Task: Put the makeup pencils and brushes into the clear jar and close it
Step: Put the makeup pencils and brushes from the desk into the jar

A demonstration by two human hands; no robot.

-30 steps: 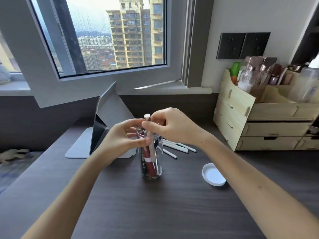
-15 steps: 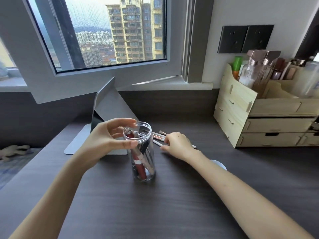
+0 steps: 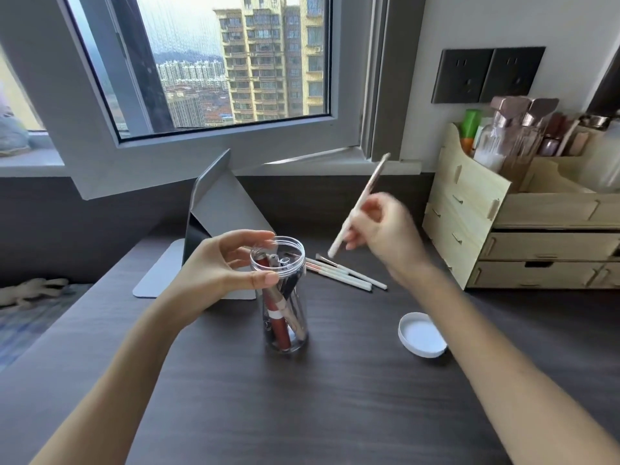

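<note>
The clear jar (image 3: 285, 327) stands upright on the dark desk, lid off, with a red pencil and several other makeup sticks inside. My left hand (image 3: 221, 263) grips the jar's rim from the left. To the right of the jar and above the desk, my right hand (image 3: 385, 233) holds a white-handled brush (image 3: 360, 204), tilted with its lower end pointing down-left. Three more white brushes (image 3: 349, 274) lie on the desk behind the jar. The white lid (image 3: 422, 334) lies upside down to the jar's right.
A grey folding stand with a dark screen (image 3: 214, 226) sits behind the jar. A wooden drawer organizer (image 3: 523, 226) with bottles stands at the right. The window frame (image 3: 214, 152) juts over the back of the desk.
My right hand let the pencil drop into the jar, reached to the brushes on the desk, and has lifted one of them. My left hand stays on the jar.
</note>
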